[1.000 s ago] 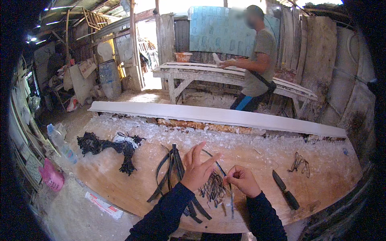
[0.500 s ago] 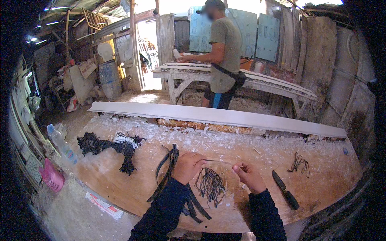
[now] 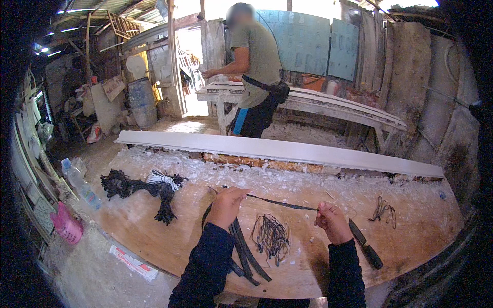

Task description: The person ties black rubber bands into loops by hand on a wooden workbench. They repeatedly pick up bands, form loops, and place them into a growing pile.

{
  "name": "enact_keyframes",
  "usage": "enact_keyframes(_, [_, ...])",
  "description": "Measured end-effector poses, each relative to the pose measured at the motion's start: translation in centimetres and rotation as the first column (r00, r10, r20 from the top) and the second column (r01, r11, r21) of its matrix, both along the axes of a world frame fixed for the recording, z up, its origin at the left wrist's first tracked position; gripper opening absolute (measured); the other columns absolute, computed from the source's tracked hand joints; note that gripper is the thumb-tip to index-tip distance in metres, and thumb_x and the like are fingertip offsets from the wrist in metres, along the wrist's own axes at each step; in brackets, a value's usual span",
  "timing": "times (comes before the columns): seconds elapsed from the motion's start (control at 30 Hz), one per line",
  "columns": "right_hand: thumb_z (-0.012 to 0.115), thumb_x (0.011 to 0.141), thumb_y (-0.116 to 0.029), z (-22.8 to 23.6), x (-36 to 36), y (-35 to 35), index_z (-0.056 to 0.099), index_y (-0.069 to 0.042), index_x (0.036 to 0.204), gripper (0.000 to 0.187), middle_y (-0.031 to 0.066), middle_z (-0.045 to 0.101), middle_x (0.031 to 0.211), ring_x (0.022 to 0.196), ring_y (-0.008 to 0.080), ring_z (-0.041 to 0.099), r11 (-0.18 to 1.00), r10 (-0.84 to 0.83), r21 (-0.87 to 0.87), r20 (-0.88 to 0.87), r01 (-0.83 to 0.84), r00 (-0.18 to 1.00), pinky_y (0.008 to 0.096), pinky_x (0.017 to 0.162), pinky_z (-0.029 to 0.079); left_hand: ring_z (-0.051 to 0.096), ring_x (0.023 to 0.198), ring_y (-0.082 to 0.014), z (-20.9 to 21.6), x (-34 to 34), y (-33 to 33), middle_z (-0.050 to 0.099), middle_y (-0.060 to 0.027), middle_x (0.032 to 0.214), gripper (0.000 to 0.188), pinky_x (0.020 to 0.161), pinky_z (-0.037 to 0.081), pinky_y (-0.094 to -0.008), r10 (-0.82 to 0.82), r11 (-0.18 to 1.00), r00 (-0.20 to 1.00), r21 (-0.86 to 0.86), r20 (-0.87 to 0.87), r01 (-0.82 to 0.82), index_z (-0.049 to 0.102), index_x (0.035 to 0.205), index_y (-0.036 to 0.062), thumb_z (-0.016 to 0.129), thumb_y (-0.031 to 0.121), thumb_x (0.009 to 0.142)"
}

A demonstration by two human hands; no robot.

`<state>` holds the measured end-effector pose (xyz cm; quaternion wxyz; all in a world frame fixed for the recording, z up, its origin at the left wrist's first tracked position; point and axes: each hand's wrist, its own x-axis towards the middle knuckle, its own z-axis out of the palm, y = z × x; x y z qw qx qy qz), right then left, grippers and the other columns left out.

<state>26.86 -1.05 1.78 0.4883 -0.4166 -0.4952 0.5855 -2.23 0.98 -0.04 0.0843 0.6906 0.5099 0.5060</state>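
A thin black strip (image 3: 282, 204) is stretched between my two hands above the wooden table. My left hand (image 3: 228, 205) pinches one end, and my right hand (image 3: 333, 222) pinches the other. Below the strip lies a loose tangle of thin dark cords (image 3: 271, 238). Several wider black strips (image 3: 247, 251) lie on the board under and beside my left hand and forearm. Just right of my right hand rests a knife (image 3: 365, 244) with a dark blade and black handle.
Bundled black cords (image 3: 136, 186) with a white-tied bundle (image 3: 162, 179) lie at left; a small cord bundle (image 3: 383, 211) sits at right. A long white bar (image 3: 277, 152) spans the table's far edge. Beyond it, a person (image 3: 254, 72) stands at another bench (image 3: 339, 105). A plastic bottle (image 3: 79, 182) is at left.
My hands have moved apart, drawing the thin strip out longer between them; the right hand went rightward, toward the knife. The person across the room has shifted left.
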Motion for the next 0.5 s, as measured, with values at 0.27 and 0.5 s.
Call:
enact_keyframes(0.27, [0.051, 0.086, -0.021, 0.8, 0.4, -0.3, 0.054, -0.005, 0.093, 0.017, -0.0011, 0.053, 0.07, 0.061, 0.0102, 0.048, 0.987, 0.152, 0.12, -0.457, -0.109, 0.876, 0.0253, 0.065, 0.042, 0.059, 0.075, -0.0258, -0.6, -0.5, 0.2, 0.062, -0.0121, 0.08, 0.016, 0.067, 0.047, -0.0325, 0.03, 0.989, 1.0, -0.142, 0.001, -0.03, 0.065, 0.088, 0.0058, 0.057, 0.003, 0.074])
enact_keyframes(0.5, [0.058, 0.082, -0.012, 0.6, 0.2, -0.3, 0.054, -0.003, 0.106, 0.026, 0.0026, 0.058, 0.078, 0.068, 0.0134, 0.052, 0.98, 0.152, 0.189, -0.519, -0.061, 0.841, 0.0275, 0.069, 0.043, 0.058, 0.074, -0.0283, -1.2, 0.0, 0.2, 0.062, -0.0124, 0.081, 0.013, 0.068, 0.046, -0.0341, 0.036, 0.99, 0.995, -0.132, -0.098, -0.049, 0.064, 0.086, 0.0042, 0.058, 0.008, 0.074])
